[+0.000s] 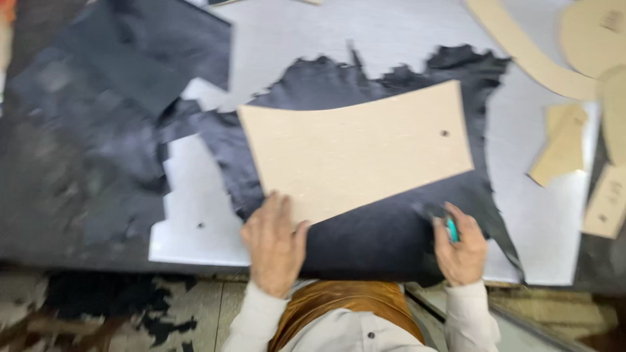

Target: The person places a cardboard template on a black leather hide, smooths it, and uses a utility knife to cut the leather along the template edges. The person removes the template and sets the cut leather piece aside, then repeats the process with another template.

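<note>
My left hand (274,242) lies flat, fingers spread, pressing the near corner of the tan card pattern (357,148). That pattern rests on the dark leather hide (385,228), spread mid-worktop (541,221) towards its near edge. My right hand (460,246) has its grip clenched on a teal-handled tool (450,229), resting on the hide.

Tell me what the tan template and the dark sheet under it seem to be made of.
Template: likely stiff cardboard, matte tan, lying flat with clean-cut edges and a punched hole. Dark sheet: probably leather, matte black-blue with a ragged, uneven hide-like outline; blur leaves the grain unclear. The left hand presses on the template.
</note>
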